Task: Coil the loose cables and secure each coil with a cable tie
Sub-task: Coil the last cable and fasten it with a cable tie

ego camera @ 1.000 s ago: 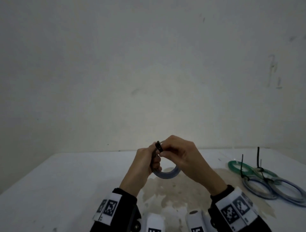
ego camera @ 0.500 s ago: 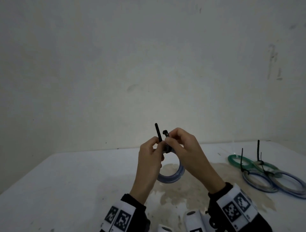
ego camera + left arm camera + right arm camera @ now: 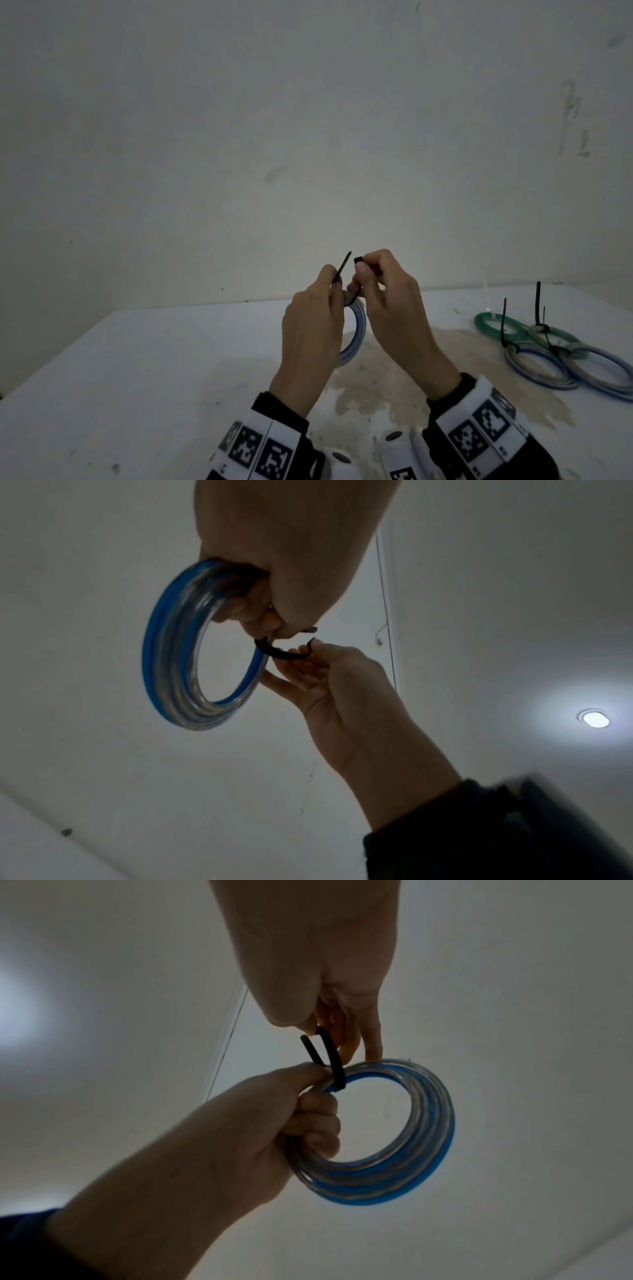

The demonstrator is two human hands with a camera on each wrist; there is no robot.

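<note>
Blue-and-clear coil (image 3: 404,1150) hangs in left hand (image 3: 310,339); right hand (image 3: 394,308) pinches the tie (image 3: 330,1058).

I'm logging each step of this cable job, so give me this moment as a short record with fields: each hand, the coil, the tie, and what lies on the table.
left hand: grips the blue and clear coil, fingers curled round its strands
right hand: pinches the head end of the black cable tie
tie state: looped round the coil, tail not yet threaded through the head
coil position: held up above the white table
finished coils: green and blue ones on the table at the right, each with a black tie
</note>
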